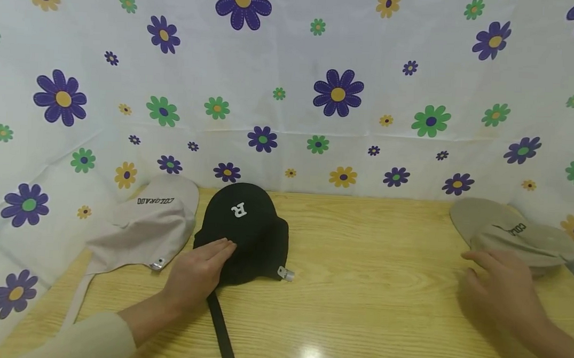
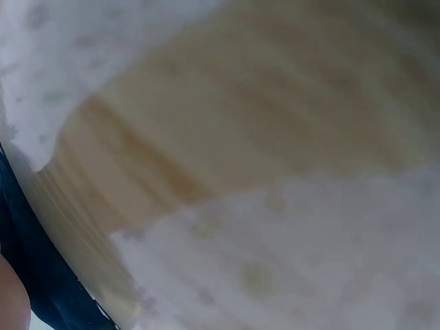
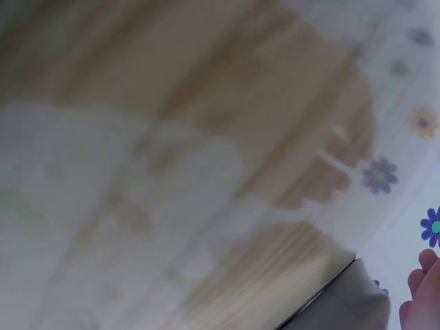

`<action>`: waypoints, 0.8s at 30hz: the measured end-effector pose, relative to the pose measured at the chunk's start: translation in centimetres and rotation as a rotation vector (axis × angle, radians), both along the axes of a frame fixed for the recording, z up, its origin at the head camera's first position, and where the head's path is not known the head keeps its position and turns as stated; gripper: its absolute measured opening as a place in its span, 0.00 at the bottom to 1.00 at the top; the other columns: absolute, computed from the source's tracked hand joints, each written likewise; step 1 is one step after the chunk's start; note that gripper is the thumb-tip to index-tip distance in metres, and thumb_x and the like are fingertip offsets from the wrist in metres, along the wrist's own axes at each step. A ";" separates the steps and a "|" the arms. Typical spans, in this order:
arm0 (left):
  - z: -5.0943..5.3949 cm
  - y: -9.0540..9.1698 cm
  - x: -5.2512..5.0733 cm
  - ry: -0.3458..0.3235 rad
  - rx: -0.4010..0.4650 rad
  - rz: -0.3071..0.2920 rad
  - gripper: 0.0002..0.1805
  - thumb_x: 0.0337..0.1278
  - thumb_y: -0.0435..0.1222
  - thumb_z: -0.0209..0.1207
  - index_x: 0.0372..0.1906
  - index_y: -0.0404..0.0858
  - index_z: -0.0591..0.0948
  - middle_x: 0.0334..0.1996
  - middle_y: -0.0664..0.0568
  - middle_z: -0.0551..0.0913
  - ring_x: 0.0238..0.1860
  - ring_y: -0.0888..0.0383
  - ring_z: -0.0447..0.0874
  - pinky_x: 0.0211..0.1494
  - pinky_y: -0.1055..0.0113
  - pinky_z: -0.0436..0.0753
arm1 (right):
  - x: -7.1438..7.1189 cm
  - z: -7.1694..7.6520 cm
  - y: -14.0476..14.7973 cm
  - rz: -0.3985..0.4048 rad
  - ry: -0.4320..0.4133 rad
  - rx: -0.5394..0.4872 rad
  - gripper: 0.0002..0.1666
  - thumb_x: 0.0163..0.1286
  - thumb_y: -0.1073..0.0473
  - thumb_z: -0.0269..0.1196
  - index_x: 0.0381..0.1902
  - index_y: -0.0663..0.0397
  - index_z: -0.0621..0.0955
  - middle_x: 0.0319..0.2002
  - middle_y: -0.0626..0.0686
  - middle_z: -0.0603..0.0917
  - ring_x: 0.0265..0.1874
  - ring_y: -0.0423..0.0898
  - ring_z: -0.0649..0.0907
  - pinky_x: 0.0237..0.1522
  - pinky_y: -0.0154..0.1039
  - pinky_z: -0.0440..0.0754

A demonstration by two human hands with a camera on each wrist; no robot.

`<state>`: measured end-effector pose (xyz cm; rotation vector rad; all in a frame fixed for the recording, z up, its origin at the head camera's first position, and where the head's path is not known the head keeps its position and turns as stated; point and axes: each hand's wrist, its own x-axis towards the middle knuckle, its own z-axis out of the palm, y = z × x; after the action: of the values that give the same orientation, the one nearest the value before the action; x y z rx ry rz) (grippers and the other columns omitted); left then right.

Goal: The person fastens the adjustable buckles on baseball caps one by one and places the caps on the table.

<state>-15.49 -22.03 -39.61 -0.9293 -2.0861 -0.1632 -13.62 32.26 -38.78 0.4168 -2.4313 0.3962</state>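
Note:
A black cap [image 1: 239, 214] with a white letter R lies left of the middle of the table, its strap trailing toward the near edge. My left hand [image 1: 198, 271] rests on its near left side, fingers fairly straight and together; the thumb is hidden. On the right, my right hand [image 1: 505, 290] is at the near side of a khaki cap [image 1: 529, 240], fingers loosely extended; whether they touch it I cannot tell. The left wrist view catches only a dark edge of the black cap [image 2: 41, 254]. Part of the khaki cap [image 3: 350, 302] and some fingertips [image 3: 427, 289] show in the right wrist view.
A pale pinkish cap [image 1: 150, 221] with dark COLORADO lettering lies left of the black one, a metal buckle on its strap end. The wooden table [image 1: 360, 267] meets a flower-patterned white cloth [image 1: 292, 56] at the back and sides.

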 end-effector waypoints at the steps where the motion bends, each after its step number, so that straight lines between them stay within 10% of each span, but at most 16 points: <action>1: 0.0 0.2 0.0 0.004 0.002 -0.005 0.14 0.58 0.25 0.52 0.44 0.30 0.86 0.41 0.42 0.89 0.41 0.48 0.90 0.40 0.58 0.87 | 0.0 0.0 -0.2 0.005 -0.022 -0.004 0.17 0.46 0.72 0.66 0.38 0.61 0.85 0.38 0.64 0.87 0.40 0.65 0.83 0.42 0.58 0.75; 24: 0.3 2.4 0.0 -0.032 0.017 -0.040 0.17 0.41 0.19 0.66 0.41 0.31 0.87 0.40 0.43 0.89 0.42 0.49 0.90 0.44 0.57 0.87 | -0.3 -0.3 -3.3 0.012 -0.182 0.054 0.18 0.59 0.62 0.68 0.48 0.61 0.84 0.47 0.62 0.87 0.49 0.64 0.81 0.49 0.65 0.73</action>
<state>-15.49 -19.61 -39.30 -0.9647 -2.0929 -0.2180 -13.92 28.95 -39.04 0.4359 -2.6220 0.3900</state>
